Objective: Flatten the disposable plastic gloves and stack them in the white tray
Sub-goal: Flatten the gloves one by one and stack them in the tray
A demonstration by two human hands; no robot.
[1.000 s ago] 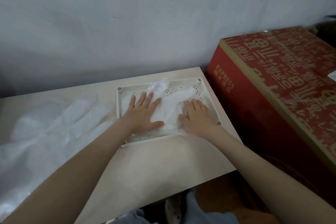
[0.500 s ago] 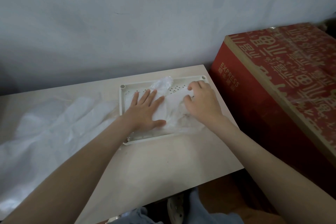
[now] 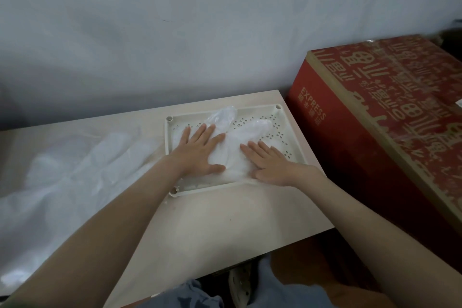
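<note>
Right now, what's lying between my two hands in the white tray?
In the head view, a clear plastic glove lies between your left hand and right hand, spread on the white tray.

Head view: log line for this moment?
left hand flat on gloves | right hand flat on gloves | gloves in white tray
</note>
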